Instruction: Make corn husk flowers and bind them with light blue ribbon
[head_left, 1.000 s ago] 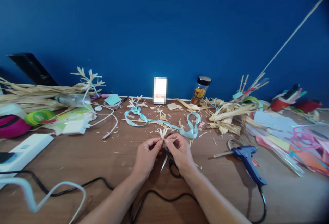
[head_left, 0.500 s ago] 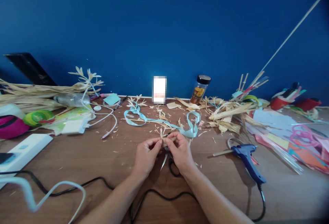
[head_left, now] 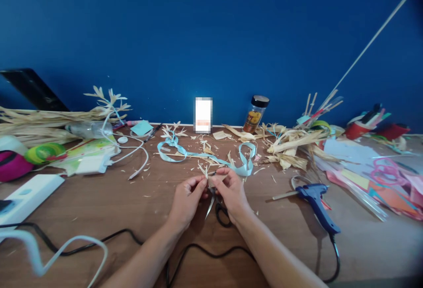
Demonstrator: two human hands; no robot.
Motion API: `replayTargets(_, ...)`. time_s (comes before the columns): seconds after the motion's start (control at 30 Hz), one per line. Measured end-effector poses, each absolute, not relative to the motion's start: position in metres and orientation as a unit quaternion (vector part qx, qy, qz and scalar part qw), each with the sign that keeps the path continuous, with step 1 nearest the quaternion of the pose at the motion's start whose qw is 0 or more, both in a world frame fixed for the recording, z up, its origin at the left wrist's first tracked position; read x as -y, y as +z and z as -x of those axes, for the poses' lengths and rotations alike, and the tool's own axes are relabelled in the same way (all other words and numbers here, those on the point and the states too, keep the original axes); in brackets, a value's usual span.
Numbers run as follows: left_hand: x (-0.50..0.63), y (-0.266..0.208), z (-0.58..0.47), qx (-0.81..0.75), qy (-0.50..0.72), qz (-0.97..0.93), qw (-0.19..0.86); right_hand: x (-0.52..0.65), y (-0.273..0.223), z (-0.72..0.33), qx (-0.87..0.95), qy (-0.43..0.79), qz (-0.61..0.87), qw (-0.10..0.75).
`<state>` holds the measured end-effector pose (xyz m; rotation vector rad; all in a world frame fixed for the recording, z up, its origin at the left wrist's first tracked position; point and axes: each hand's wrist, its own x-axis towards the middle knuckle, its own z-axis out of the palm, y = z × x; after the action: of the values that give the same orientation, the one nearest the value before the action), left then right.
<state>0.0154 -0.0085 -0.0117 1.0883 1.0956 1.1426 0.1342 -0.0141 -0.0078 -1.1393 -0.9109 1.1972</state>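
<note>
Both hands meet above the middle of the brown table. My left hand point(head_left: 187, 201) is closed, thumb against fingers, on the stem of a small flower of pale dried husk point(head_left: 206, 173), whose thin split tips point up. My right hand point(head_left: 232, 194) pinches a flat strip of dried husk point(head_left: 218, 180) that touches the flower's base. Scissors with black handles point(head_left: 223, 216) show beneath my right hand, one blade pointing toward me; whether they rest fully on the table is hidden. Beyond the fingers, a light blue ribbon point(head_left: 244, 171) lies looped among husk scraps.
On the right lies a blue glue gun point(head_left: 317, 204) with its cord trailing toward me. A jar with a black lid point(head_left: 256, 114) stands by the wall, near a husk pile point(head_left: 291, 145). At left are a white power strip point(head_left: 31, 195), a plastic bottle point(head_left: 90, 129) and loose cables.
The whole view has shifted slightly, so things sit a little further left. More of the husk strip shows at my right fingertips. Both hands keep their grip.
</note>
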Motion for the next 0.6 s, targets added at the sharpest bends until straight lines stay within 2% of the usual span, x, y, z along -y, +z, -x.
replayTargets(0.6,0.0059,-0.0115,-0.0141,-0.474,0.501,-0.383,0.614,0.0148,-0.0074,-0.1341,0.383,0.555,0.463,0.575)
